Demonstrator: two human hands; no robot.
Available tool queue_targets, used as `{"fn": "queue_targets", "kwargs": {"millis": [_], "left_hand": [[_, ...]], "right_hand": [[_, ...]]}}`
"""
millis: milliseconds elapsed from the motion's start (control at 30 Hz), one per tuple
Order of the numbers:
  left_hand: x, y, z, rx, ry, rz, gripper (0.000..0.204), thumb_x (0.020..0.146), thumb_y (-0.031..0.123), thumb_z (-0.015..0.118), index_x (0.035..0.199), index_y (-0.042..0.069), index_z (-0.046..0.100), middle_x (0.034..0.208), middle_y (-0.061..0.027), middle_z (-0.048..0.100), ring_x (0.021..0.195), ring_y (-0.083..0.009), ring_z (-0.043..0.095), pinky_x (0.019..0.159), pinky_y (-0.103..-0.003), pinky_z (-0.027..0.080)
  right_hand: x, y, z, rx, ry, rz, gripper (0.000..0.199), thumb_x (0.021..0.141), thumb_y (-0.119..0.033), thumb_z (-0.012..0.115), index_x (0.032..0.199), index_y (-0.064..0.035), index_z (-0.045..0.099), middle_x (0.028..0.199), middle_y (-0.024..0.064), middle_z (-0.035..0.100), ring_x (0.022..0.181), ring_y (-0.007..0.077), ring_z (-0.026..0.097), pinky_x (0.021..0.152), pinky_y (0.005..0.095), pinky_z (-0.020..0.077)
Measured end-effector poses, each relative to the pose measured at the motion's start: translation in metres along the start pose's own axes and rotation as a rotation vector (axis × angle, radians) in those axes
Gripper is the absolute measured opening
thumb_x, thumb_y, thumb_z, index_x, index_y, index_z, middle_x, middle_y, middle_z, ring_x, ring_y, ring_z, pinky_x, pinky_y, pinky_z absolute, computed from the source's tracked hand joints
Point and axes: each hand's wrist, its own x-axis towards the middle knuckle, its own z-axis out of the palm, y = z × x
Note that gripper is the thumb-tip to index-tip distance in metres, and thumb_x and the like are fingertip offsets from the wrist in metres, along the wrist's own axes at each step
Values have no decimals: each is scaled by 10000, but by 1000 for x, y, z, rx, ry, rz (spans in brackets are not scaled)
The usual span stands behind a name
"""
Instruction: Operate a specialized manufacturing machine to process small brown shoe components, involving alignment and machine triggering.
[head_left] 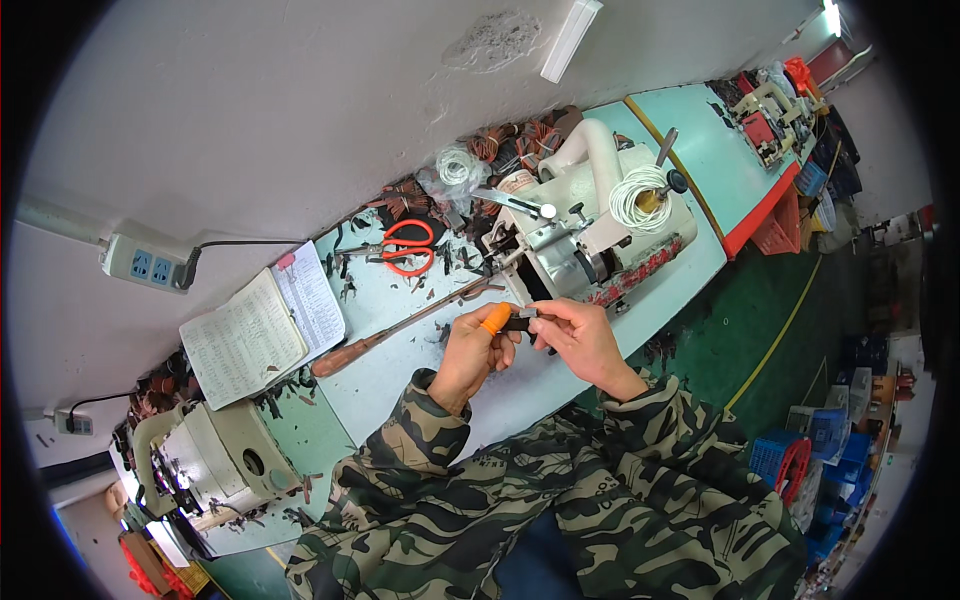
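My left hand (470,358) and my right hand (582,342) meet in front of the machine, fingers closed. Between them they pinch a small dark strip (517,324). A pale grey bit shows at its end, by my right fingertips; its kind is too small to tell. An orange finger cot (496,318) covers one digit of my left hand. Just beyond my hands stands a cream-coloured machine (640,165) with a coil of white cord (640,198) on it. A long thin tool with a wooden handle (345,355) lies left of my left hand.
Orange-handled scissors (408,248) lie among dark scraps on the pale table (400,390). An open notebook (245,340) is farther left. Bundles of brown strips (405,200) line the wall. A second machine (220,460) stands at lower left. Blue crates (775,455) sit at the right.
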Motion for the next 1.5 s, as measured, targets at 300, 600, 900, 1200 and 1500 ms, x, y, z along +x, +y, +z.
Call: {"fn": "queue_targets", "kwargs": {"millis": [300, 600, 900, 1200, 1500], "left_hand": [[-3, -3, -5, 88, -5, 56, 241, 990, 232, 497, 989, 14, 601, 731, -47, 617, 473, -73, 531, 386, -191, 375], [-9, -4, 4, 174, 80, 165, 219, 976, 206, 531, 1045, 19, 620, 725, -32, 605, 486, -67, 535, 402, -186, 372], [-12, -6, 5, 191, 115, 215, 222, 967, 187, 547, 1072, 7, 626, 753, -46, 614, 501, -81, 547, 422, -192, 390], [-17, -4, 13, 257, 131, 269, 227, 967, 177, 547, 1084, -1, 626, 753, -47, 609, 521, -87, 555, 434, -199, 397], [-21, 0, 17, 198, 104, 291, 234, 972, 181, 540, 1093, -1, 623, 765, -53, 606, 504, -98, 549, 428, -208, 401]], "right_hand": [[1, -4, 0, -7, -22, 39, 219, 913, -75, 564, 1071, 70, 613, 828, 74, 639, 676, 93, 619, 583, 219, 477], [3, -5, 1, -40, -37, -47, 222, 930, -63, 511, 1098, 51, 601, 810, 91, 626, 667, 124, 624, 589, 242, 478], [3, -4, 1, -156, -24, -187, 225, 935, -37, 481, 1109, 42, 599, 821, 99, 626, 660, 145, 634, 602, 250, 481], [0, -12, 0, -119, -33, -161, 226, 935, -45, 507, 1124, 35, 601, 788, 90, 608, 669, 138, 622, 578, 253, 470], [-3, -19, 2, -238, 9, -304, 259, 945, -34, 463, 1165, 21, 585, 800, 81, 587, 632, 115, 589, 590, 241, 468]]}}
